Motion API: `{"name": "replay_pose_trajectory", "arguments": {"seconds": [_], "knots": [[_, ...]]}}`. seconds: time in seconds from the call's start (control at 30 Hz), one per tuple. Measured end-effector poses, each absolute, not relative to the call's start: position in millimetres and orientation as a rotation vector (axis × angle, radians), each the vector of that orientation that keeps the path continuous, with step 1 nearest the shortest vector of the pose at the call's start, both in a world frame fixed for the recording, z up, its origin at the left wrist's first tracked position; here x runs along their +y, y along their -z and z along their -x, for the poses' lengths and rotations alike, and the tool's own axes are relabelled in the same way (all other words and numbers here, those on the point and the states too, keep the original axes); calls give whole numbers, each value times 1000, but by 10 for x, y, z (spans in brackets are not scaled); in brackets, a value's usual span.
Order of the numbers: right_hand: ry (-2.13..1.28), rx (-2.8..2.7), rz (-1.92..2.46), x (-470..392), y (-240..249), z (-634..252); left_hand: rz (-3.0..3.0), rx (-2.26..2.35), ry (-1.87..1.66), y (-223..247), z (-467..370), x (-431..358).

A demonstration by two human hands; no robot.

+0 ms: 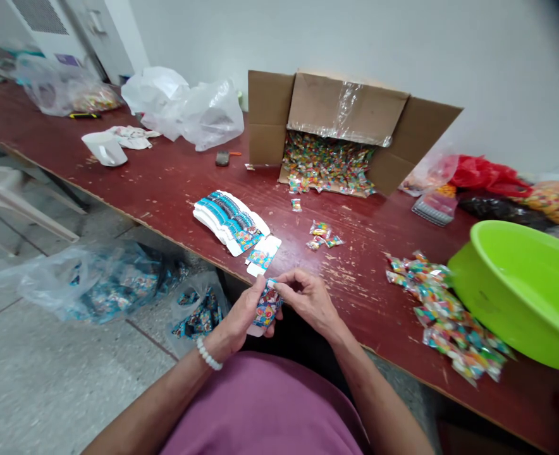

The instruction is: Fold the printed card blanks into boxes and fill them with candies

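Note:
Just off the table's front edge, my left hand (pixel 246 315) is closed around a small printed cardboard box (pixel 266 308), blue with colourful pictures. The fingers of my right hand (pixel 308 297) pinch at the white flap on its upper end; what lies under those fingertips is hidden. Beyond my hands lies a fanned stack of flattened printed boxes (pixel 229 220), with a loose flat box (pixel 264 254) at its near end. Several wrapped candies (pixel 324 234) sit to the right of that stack, and a single wrapped candy (pixel 296 205) lies farther back.
A cardboard carton (pixel 348 114) on its side spills wrapped candies (pixel 327 161). At right, a candy pile (pixel 450 316) lies beside a green basin (pixel 511 297). A white jug (pixel 105 149), a brush (pixel 222 158) and plastic bags (pixel 208 114) stand behind. Bags of printed packs (pixel 113 284) are on the floor.

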State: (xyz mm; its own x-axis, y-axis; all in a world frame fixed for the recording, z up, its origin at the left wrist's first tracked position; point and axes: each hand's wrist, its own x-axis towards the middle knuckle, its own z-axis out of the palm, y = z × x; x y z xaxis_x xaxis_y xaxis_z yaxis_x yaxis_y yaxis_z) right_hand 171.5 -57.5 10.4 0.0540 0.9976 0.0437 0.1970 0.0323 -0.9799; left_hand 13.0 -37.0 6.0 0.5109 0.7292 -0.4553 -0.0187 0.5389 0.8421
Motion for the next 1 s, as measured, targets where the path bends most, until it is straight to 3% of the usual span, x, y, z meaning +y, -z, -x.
{"name": "replay_pose_trajectory", "arguments": {"seconds": [0.27,0.5,0.73,0.83,0.97,1.0], "knots": [[-1244,-1264,1228,-599,-166,-1701,-898,917,-521,-31,-71,-376],[-960,-1443,1228,-748,24,-1655,-818,824,-531,39,-81,-450],[-1255,-1364,1284,-709,48,-1528,-776,668,-489,-18,224,-420],[-1015,-1498,1344,-488,51,-1737,-802,774,-517,45,339,-375],[-231,-1698,1703,-18,211,-2352,-790,867,-560,237,472,-373],[-169,-1732,1740,88,265,-2489,-814,887,-560,280,522,-370]]}}
